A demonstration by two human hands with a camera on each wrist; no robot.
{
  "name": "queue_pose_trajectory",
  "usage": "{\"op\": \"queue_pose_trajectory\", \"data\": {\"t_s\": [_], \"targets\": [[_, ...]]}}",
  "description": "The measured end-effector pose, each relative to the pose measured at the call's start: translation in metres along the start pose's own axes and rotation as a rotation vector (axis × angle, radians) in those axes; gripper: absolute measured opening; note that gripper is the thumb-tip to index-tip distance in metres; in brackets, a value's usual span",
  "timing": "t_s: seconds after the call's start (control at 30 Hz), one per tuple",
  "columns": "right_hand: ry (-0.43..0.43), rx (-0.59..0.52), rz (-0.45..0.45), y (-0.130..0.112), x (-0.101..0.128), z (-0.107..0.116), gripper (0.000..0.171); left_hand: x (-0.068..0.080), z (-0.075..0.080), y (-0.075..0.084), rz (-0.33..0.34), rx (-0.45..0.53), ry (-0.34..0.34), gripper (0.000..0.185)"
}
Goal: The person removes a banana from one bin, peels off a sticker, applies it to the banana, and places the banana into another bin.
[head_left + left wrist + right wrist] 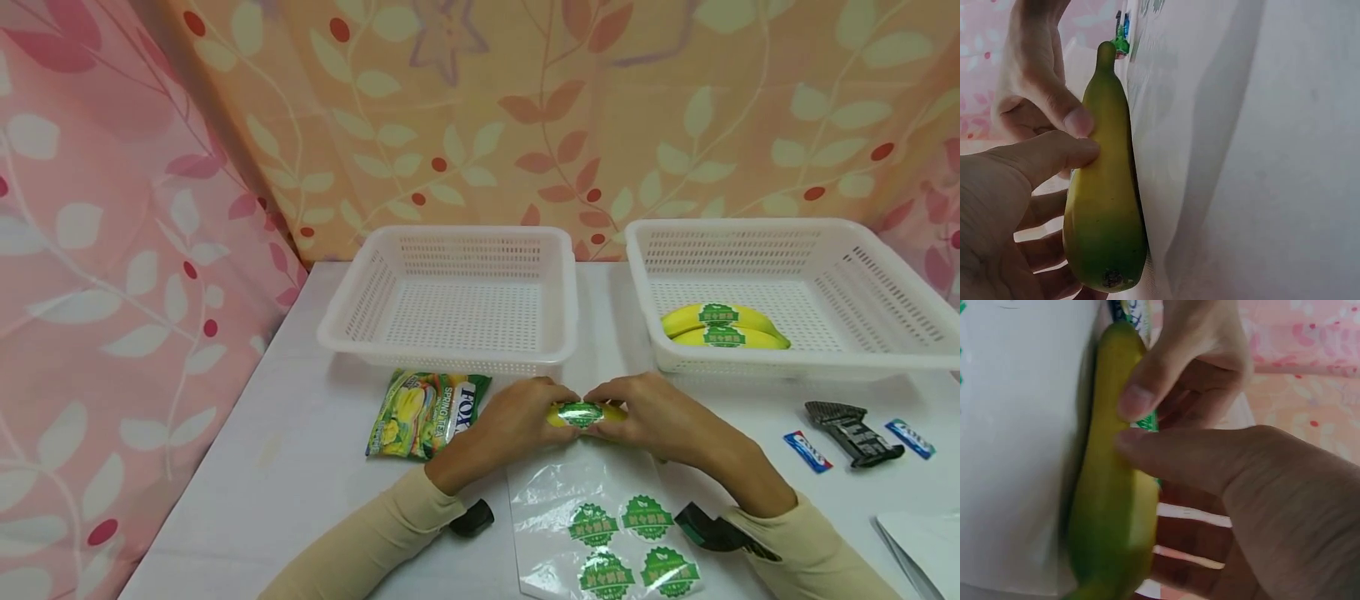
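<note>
A single banana (1110, 187), yellow with greenish ends, lies crosswise between both hands just above the sticker sheet (547, 500). On its far side is a round green sticker (581, 414). My left hand (517, 421) grips one half, thumb (1135, 400) on the near side and fingers behind. The right hand (652, 414) holds the other half the same way, its thumb (1166, 450) close beside the left one. Several green stickers (606, 575) remain on the glossy sheet under the wrists. In the left wrist view the fingers behind the banana are partly hidden.
A white basket (442, 358) stands at the back left. Another basket (750, 362) at the right holds bananas (750, 317) with green stickers. A FOX'S candy bag (420, 417) lies by the left forearm. Small wrapped sweets (808, 452), a black packet (855, 433) and metal tweezers (907, 558) lie right.
</note>
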State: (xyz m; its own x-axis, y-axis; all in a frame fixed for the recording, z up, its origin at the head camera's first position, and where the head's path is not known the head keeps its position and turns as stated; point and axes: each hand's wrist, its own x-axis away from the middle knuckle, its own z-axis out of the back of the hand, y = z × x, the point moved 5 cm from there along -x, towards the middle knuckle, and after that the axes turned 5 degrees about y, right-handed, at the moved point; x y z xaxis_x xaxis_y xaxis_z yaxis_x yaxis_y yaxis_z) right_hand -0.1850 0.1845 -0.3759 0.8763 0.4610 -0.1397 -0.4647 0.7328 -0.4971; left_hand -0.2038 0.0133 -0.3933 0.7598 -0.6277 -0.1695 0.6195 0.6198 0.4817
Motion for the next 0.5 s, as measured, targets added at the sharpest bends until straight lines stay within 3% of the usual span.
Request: {"op": "queue_pose_trajectory", "data": {"t_s": [0.2, 0.37, 0.5], "targets": [[-0.12, 0.022, -0.104, -0.001, 0.005, 0.008, 0.046, 0.001, 0.0, -0.001, 0.0, 0.021, -0.016, 0.047], [-0.187, 0.031, -0.193, -0.005, 0.016, 0.032, 0.047, 0.001, 0.002, -0.004, 0.03, 0.152, -0.067, 0.065], [-0.203, 0.04, -0.268, -0.002, 0.031, 0.058, 0.05, 0.001, 0.003, -0.003, 0.039, 0.247, -0.092, 0.068]]}}
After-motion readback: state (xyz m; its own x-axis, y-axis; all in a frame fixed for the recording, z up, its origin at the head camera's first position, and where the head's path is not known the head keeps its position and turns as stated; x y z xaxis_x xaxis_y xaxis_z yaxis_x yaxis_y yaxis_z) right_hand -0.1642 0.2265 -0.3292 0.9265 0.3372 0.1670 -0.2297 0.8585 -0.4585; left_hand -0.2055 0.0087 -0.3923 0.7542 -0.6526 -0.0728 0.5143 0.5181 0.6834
